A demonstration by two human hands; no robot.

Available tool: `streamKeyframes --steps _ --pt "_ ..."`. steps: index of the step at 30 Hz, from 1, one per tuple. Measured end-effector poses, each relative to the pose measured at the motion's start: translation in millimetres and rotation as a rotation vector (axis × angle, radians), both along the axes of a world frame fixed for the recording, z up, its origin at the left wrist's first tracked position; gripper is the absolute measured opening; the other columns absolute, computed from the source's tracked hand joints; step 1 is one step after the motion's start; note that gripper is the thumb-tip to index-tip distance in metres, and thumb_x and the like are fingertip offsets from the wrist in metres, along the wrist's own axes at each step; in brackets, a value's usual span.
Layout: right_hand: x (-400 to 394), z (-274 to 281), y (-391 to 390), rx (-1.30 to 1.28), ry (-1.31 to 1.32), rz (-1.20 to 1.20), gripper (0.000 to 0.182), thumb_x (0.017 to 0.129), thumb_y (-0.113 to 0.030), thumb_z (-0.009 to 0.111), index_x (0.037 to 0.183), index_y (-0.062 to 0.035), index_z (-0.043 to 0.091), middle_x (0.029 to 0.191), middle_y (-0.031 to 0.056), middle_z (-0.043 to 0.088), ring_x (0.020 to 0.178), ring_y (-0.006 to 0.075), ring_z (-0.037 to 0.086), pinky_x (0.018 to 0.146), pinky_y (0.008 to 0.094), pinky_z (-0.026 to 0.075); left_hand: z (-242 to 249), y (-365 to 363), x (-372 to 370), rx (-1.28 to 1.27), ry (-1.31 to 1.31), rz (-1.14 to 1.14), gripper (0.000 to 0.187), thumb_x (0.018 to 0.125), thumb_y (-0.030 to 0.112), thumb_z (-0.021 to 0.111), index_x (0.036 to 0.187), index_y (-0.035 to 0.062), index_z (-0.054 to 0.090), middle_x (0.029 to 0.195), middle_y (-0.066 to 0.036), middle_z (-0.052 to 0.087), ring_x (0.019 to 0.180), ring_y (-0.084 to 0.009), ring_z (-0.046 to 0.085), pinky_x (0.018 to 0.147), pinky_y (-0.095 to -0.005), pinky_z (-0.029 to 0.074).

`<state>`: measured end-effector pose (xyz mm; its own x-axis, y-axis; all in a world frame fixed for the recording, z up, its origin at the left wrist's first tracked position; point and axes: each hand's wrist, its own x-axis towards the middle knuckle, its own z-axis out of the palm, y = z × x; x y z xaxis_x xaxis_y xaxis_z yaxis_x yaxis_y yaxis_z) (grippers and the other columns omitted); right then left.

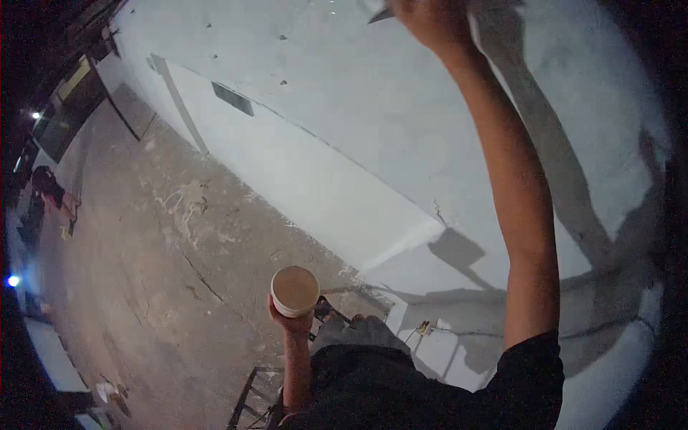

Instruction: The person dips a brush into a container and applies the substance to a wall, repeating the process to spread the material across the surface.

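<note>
A round, pale tub (295,290) with a light brown top surface rests in my left hand (290,320), whose fingers wrap round its side and underside. My right arm stretches up along the white wall (358,93). At the top edge of the view my right hand (433,21) is closed round a tool (381,15), of which only a dark pointed corner shows; the rest is hidden or cut off. The arm casts a shadow on the wall.
A black metal frame like a ladder (252,394) stands below beside me. A person (54,190) bends over the stained floor (208,236) at the far left. A cable (473,333) runs along the wall at the lower right. The wall has a small rectangular recess (233,99).
</note>
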<state>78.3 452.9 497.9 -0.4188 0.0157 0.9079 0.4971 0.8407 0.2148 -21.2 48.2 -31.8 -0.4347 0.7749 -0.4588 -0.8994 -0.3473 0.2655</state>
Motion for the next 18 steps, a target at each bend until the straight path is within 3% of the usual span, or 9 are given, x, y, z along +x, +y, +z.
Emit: streamKeyframes --steps 4,6,7,9,12,13,15,16,18 --pt "-4.3 -10.9 28.6 -0.001 0.013 0.148 0.046 0.098 -0.033 0.07 0.069 -0.0024 0.053 0.054 0.0102 0.05 0.046 0.0262 0.048 0.048 0.0405 0.041 -14.5 2.4 3.3 0.151 0.11 -0.008 0.072 0.095 0.065 0.046 0.144 0.0135 0.054 0.139 -0.011 0.061 0.125 -0.0351 0.061 0.098 -0.0571 0.053" --pt "7.1 -15.8 31.4 -0.035 -0.042 -0.027 0.045 0.098 -0.034 0.07 0.07 -0.0021 0.055 0.054 0.0111 0.052 0.045 0.0266 0.049 0.047 0.0405 0.041 -12.2 -0.2 12.2 -0.163 1.13 0.007 0.081 0.089 0.038 0.076 0.156 0.0253 0.031 0.156 -0.01 0.039 0.139 -0.0356 0.047 0.102 -0.0646 0.052" --pt "10.8 -12.5 23.0 0.005 -0.008 -0.05 0.045 0.098 -0.033 0.07 0.07 -0.0019 0.055 0.054 0.012 0.054 0.045 0.026 0.051 0.047 0.0406 0.042 -27.8 -4.3 8.0 -0.159 1.127 0.004 0.081 0.089 0.038 0.076 0.156 0.0253 0.031 0.156 -0.01 0.039 0.139 -0.0356 0.047 0.102 -0.0646 0.052" --pt "17.9 2.4 5.4 -0.02 -0.013 -0.053 0.043 0.099 -0.03 0.069 0.07 -0.0008 0.057 0.055 0.0138 0.059 0.047 0.0236 0.058 0.046 0.0405 0.043 -52.4 -4.7 -8.2 0.163 0.251 0.065 0.098 0.08 0.011 0.086 0.155 0.0259 0.026 0.154 -0.012 0.039 0.139 -0.0333 0.046 0.1 -0.059 0.056" --pt "14.6 4.7 8.0 0.069 0.055 0.276 0.04 0.098 -0.025 0.071 0.069 -0.0018 0.056 0.055 0.0123 0.056 0.046 0.0229 0.056 0.046 0.0403 0.042 -44.0 -5.8 -11.6 0.175 0.091 0.023 0.095 0.082 0.012 0.085 0.155 0.0282 0.027 0.153 -0.012 0.04 0.139 -0.0332 0.045 0.1 -0.0602 0.056" --pt "16.8 2.3 14.5 0.073 -0.016 0.121 0.04 0.098 -0.025 0.071 0.069 -0.0021 0.055 0.056 0.012 0.056 0.047 0.023 0.056 0.047 0.0408 0.043 -33.0 -4.8 -8.1 0.175 0.094 0.002 0.095 0.082 0.012 0.085 0.155 0.0282 0.027 0.153 -0.012 0.04 0.139 -0.0332 0.045 0.1 -0.0602 0.056" --pt "17.4 -8.1 17.1 0.252 -0.06 -0.003 0.04 0.097 -0.025 0.072 0.07 -0.0024 0.053 0.058 0.0112 0.054 0.049 0.0233 0.054 0.048 0.0419 0.043 -16.2 -2.6 2.0 -0.135 1.036 -0.025 0.082 0.09 0.029 0.077 0.156 0.0295 0.028 0.154 -0.01 0.041 0.141 -0.0336 0.042 0.101 -0.0635 0.054" --pt "24.6 -4.8 13.8 0.247 -0.063 -0.01 0.04 0.097 -0.025 0.072 0.07 -0.0024 0.053 0.058 0.0112 0.054 0.049 0.0233 0.054 0.048 0.0419 0.043 -15.3 -3.4 -2.2 -0.135 1.035 -0.035 0.082 0.09 0.029 0.077 0.156 0.0295 0.028 0.154 -0.01 0.041 0.141 -0.0336 0.042 0.101 -0.0635 0.054" --pt "35.8 16.5 5.2 0.207 -0.015 -0.181 0.041 0.098 -0.025 0.071 0.069 -0.0024 0.052 0.061 0.0119 0.058 0.051 0.0221 0.057 0.049 0.0404 0.045 -18.4 -7.9 -11.4 0.238 -0.088 0.062 0.07 0.095 0.048 0.064 0.155 0.0283 0.034 0.154 -0.008 0.041 0.142 -0.0351 0.04 0.104 -0.0667 0.049"
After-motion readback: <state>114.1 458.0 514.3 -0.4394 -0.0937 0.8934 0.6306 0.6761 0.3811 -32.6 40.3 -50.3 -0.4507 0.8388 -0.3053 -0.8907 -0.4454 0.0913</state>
